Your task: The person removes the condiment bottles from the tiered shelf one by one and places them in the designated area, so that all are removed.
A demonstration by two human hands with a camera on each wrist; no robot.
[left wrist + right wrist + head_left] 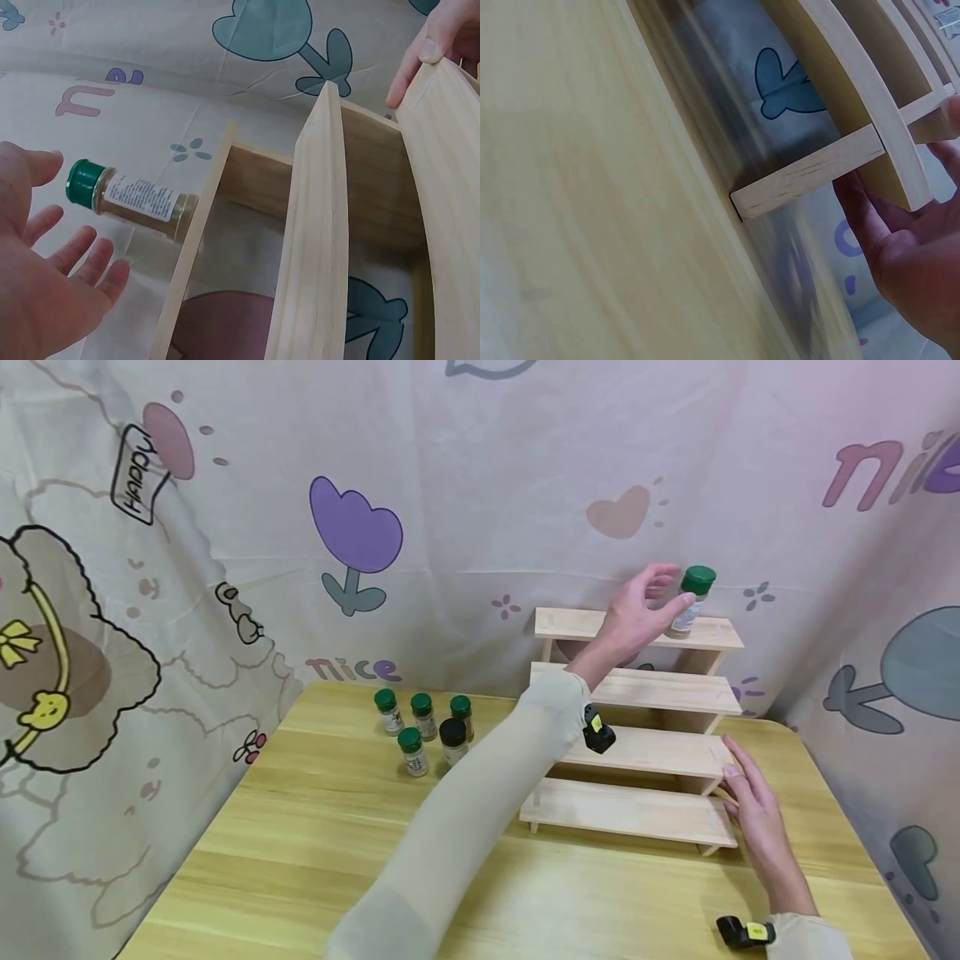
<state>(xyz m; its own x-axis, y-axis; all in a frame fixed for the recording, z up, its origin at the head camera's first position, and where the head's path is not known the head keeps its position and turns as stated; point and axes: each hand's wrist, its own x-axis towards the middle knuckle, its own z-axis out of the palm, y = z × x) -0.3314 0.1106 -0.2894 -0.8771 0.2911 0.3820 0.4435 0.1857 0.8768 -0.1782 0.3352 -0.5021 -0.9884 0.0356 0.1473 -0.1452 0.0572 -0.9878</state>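
Note:
On the right end of the top tier of a wooden tiered shelf [622, 806] stands a spice jar [685, 618] with a green cap and a white label. My left hand [633, 610] is just left of it. In the left wrist view its fingers [75, 259] are spread, with a gap between them and the jar [142, 196]. My right hand [759, 818] holds the shelf's right side near the lower tiers. In the right wrist view its fingers [866, 214] reach behind the board's end; part of that hand is cut off by the frame.
Left of the shelf, several green-capped spice jars [423, 718] and a black-capped jar [453, 737] stand on the wooden table [300, 827]. My left forearm passes over the table near them. A printed cloth [465, 485] hangs behind the table.

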